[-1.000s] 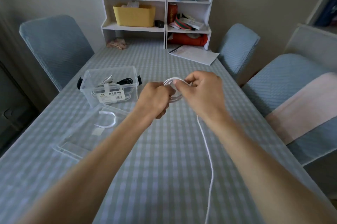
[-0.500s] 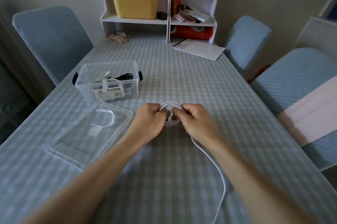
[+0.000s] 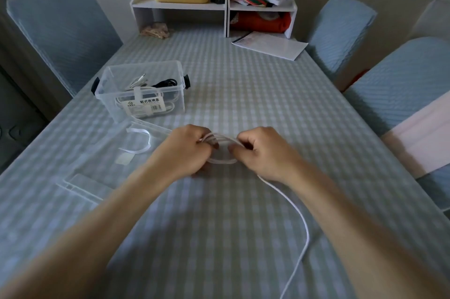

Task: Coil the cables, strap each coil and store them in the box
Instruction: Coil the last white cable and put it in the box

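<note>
A loose tail of white cable is trailing toward the near table edge. The left hand and right hand are each pinching its coiled loops just above the table. Farther left, the lid is lying beside the open clear box, which is holding other cables.

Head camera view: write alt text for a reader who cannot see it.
Two bare hands, the left hand and right hand, hold a partly coiled thin white cable over a blue-and-white checked tablecloth, its loose end trailing toward the viewer. To the left stands an open clear plastic storage box holding cables, its lid beside it.
</note>
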Available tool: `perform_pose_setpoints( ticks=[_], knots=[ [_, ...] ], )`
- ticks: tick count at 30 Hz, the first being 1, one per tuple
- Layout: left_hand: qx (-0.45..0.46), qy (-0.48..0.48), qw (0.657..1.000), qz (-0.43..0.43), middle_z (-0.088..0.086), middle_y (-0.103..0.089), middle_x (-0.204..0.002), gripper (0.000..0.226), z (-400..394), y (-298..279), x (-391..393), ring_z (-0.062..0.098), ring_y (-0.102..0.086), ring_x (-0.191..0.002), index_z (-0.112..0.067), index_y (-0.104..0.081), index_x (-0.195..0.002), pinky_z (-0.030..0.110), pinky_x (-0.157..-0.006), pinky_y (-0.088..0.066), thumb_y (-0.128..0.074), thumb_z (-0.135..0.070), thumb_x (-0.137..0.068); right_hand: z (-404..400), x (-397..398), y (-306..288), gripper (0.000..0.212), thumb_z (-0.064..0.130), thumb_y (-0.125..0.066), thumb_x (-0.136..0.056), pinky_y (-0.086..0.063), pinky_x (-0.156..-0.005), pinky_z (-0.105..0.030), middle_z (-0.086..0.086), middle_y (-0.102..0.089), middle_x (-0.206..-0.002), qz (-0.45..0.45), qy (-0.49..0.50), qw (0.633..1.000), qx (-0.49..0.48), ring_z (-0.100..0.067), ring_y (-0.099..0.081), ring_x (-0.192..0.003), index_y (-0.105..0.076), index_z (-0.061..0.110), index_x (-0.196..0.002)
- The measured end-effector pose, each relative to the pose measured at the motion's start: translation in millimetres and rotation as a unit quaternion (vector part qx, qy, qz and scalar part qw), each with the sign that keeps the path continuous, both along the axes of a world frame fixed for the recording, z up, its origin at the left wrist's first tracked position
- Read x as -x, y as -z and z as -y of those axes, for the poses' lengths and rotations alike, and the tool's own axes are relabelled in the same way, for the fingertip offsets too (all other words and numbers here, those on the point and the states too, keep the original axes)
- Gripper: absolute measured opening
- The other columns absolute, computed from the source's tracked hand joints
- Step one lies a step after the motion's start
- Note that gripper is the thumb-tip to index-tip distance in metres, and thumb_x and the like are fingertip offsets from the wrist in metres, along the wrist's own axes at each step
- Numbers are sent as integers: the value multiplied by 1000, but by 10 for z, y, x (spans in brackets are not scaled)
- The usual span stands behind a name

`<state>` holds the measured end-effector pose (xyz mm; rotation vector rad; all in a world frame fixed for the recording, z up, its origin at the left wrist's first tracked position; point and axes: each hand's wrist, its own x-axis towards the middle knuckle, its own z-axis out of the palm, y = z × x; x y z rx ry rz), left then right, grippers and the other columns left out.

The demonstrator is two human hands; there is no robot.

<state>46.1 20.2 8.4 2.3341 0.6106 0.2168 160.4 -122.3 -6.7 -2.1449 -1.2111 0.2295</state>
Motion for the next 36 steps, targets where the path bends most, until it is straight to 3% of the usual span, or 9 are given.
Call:
perform_pose_setpoints(
  ticks=[2, 4, 10, 13, 19, 24, 30, 33, 36],
  knots=[
    [-236, 36, 971, -7, 0, -63, -80, 13, -19, 51, 36, 28, -64, -78, -23, -62, -83, 32, -58, -45, -50, -17, -85, -11, 45, 6, 47, 26, -61, -93, -28, -44, -26, 13, -46, -44, -4, -23, 1000, 13, -10, -39, -42, -40, 19, -52],
    [-341, 64, 938, 0, 0, -60, -91, 15, -17, 84, 62, 31, -63, -84, -21, -59, -96, 34, -61, -44, -46, -24, -89, 7, 71, -2, 48, 23, -60, -94, -27, -44, -22, 11, -42, -42, -32, -32, 999, -7, -9, -37, -42, -40, 20, -51],
    [-381, 130, 913, 61, 10, -64, -71, 28, 29, 112, 98, 36, -63, -66, -21, -40, -79, 33, -55, -33, -40, -41, -98, 107, 12, -92, 43, 24, -64, -93, -28, -49, -27, 3, -39, -49, -91, -21, 994, -49, -6, -34, -46, -49, 4, -59],
    [-398, 120, 909, 38, 8, -63, -76, 29, 98, 97, 114, 34, -64, -70, -22, -38, -81, 33, -57, -32, -34, -43, -101, 157, -25, -131, 37, 24, -72, -87, -29, -48, -21, 6, -42, -48, -140, 8, 988, -69, -7, -37, -46, -56, 12, -56],
    [-141, 37, 988, 45, 11, -55, -68, 43, 177, 154, 19, 38, -58, -75, -16, -39, -60, 39, -61, -36, -42, -30, -101, 66, 75, -40, 33, 45, -76, -79, -35, -50, -15, 11, -57, -52, -119, 122, 984, -59, 0, -48, -48, -67, 15, -68],
    [10, -56, 997, 47, 16, -57, -62, 42, 97, 46, -17, 31, -57, -66, 6, -52, -67, 38, -63, -43, -47, -26, -95, 164, 33, -170, 20, 29, -71, -88, -27, -38, -19, 1, -53, -51, -369, -3, 929, -20, -9, -40, -39, -72, 13, -75],
    [49, -77, 995, 42, 11, -52, -60, 41, 56, 37, 7, 24, -50, -59, 9, -49, -69, 37, -60, -43, -46, -25, -92, 346, 6, -277, 18, 25, -66, -82, -16, -32, -16, 0, -49, -48, -413, -108, 900, 88, -5, -31, -32, -72, 10, -74],
    [64, -75, 994, 49, 8, -46, -57, 39, 68, 32, 14, 21, -44, -54, -2, -47, -62, 33, -57, -37, -46, -26, -93, 344, 19, -242, 21, 12, -57, -95, -17, -31, -14, -1, -47, -49, -454, -28, 890, -26, -4, -31, -30, -66, 4, -77],
    [129, -59, 988, 62, 3, -44, -50, 35, 111, 11, 34, 17, -40, -45, -12, -46, -63, 27, -50, -34, -49, -29, -94, 283, 1, -177, 25, 15, -54, -99, -21, -32, -13, -1, -43, -55, -518, 97, 824, -206, -7, -36, -36, -58, 8, -76]
  ],
)
